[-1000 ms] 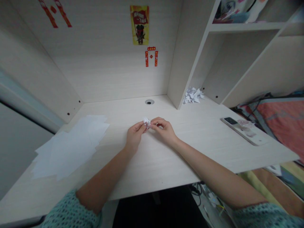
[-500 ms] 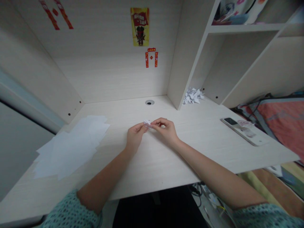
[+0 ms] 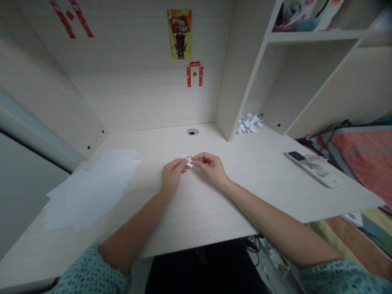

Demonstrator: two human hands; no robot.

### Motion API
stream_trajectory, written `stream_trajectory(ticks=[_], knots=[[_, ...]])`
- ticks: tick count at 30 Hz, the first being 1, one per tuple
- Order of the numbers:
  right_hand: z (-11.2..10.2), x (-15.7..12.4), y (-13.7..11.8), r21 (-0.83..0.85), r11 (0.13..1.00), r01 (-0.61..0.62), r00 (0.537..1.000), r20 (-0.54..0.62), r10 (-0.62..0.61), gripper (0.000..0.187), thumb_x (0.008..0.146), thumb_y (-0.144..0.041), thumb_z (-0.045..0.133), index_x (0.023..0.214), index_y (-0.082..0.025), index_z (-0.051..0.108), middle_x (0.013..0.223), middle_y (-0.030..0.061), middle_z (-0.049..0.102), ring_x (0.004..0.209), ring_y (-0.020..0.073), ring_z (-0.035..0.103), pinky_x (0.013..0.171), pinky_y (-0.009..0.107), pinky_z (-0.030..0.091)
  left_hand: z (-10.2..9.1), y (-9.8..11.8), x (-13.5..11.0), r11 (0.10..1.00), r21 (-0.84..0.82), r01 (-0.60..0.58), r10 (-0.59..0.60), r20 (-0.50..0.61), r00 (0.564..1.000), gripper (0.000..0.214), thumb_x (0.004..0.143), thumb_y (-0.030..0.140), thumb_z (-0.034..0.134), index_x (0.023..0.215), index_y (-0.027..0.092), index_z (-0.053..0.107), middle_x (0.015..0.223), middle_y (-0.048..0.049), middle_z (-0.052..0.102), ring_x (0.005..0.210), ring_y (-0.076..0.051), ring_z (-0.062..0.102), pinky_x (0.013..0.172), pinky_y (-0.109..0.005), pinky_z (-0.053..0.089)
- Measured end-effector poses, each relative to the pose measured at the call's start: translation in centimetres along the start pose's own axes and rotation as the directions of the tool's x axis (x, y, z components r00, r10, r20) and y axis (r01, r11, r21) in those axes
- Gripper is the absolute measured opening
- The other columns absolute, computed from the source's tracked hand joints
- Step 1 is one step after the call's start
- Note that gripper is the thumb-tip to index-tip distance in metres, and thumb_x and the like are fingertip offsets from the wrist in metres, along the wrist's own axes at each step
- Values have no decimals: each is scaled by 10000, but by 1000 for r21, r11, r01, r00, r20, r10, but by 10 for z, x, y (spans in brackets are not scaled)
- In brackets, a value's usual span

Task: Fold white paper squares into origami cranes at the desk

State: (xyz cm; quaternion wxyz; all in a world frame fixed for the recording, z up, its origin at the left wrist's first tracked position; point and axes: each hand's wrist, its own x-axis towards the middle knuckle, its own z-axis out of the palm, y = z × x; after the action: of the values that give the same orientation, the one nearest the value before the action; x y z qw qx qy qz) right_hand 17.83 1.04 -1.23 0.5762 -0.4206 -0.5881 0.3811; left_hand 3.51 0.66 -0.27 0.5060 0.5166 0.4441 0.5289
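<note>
A small folded white paper is held just above the middle of the tabletop, pinched between the fingertips of the left hand and the right hand. The hands are brought close together and are clamped on the paper from opposite sides, with the forearms angled inward from the lower corners of the view. The paper lies directly to the right of the left hand and directly to the left of the right hand. Its long axis appears to run roughly across the view, from one hand to the other, but its exact shape is too small and too covered by the fingers to be settled. Both hands are in contact with it, and the middle of the left hand is judged slightly nearer.

Against the frame taken a second earlier, the paper is seen lower and flatter, with less of it standing above the fingers, while the hands are found in nearly the same place.

Loose white paper sheets are spread on the left of the tabletop, folded paper cranes are heaped beneath the shelf, and a phone is laid near the right edge.
</note>
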Motion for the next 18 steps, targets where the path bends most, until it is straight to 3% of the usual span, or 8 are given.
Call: stream_trajectory(ticks=[7,12,18], knots=[[-1,-4,-8,-120,990,78,996,-36,-83,206,728,-372,642,832,-202,692,793,34,687,677,147,577,630,269,413,3,4,-2,1000,-10,3,-4,-70,998,246,690,383,641,769,158,702,757,-38,679,676,-133,592,658,-247,454],[-1,-10,-11,-294,935,196,976,-33,-215,298,660,-392,711,918,-243,695,803,38,678,745,180,588,690,306,440,4,6,-2,996,-85,-12,6,-78,997,267,686,385,643,776,139,693,785,-50,676,715,-149,602,729,-291,481],[-1,-10,-8,-395,875,279,948,-35,-317,210,702,-348,691,900,-279,702,791,25,686,786,190,596,758,347,445,5,6,-3,997,-75,17,-22,-60,998,233,684,368,648,761,151,685,778,-34,667,723,-135,593,714,-261,482]])
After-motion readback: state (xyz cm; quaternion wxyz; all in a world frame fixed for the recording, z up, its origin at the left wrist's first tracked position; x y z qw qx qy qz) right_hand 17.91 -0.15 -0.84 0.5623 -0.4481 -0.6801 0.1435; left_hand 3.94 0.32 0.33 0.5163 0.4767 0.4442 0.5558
